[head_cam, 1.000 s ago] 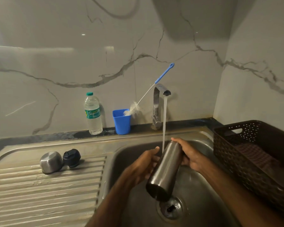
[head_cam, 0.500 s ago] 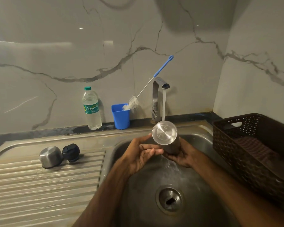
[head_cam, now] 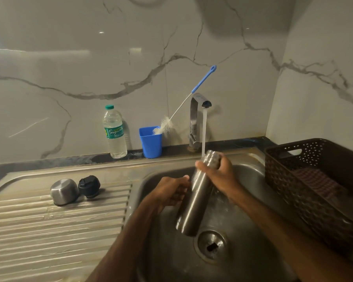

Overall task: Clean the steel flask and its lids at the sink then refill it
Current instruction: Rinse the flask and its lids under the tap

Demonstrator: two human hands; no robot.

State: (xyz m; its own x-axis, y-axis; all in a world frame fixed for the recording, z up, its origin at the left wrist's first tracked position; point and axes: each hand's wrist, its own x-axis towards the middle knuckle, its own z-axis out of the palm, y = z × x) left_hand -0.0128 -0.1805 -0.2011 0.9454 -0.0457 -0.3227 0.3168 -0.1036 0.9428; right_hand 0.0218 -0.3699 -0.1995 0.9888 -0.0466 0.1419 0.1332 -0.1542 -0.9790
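Note:
The steel flask (head_cam: 194, 204) hangs tilted over the sink basin (head_cam: 167, 237), its open neck up under the running tap (head_cam: 198, 110). My right hand (head_cam: 218, 171) grips the flask near the neck. My left hand (head_cam: 171, 192) touches the flask's left side at mid-body, fingers bent against it. The water stream lands at the neck by my right thumb. On the ribbed drainboard (head_cam: 49, 231) to the left sit the steel cup lid (head_cam: 64, 191) and the black stopper lid (head_cam: 89, 186), side by side.
A plastic water bottle (head_cam: 114, 133) and a blue cup (head_cam: 150, 141) holding a bottle brush (head_cam: 183, 104) stand on the back ledge. A dark perforated basket (head_cam: 314, 180) with a cloth inside sits right of the basin. The drain (head_cam: 211, 244) lies below the flask.
The flask was turned base-up toward me half a second ago; now it is neck-up under the stream, with its base down near the drain. My right hand has shifted to the neck.

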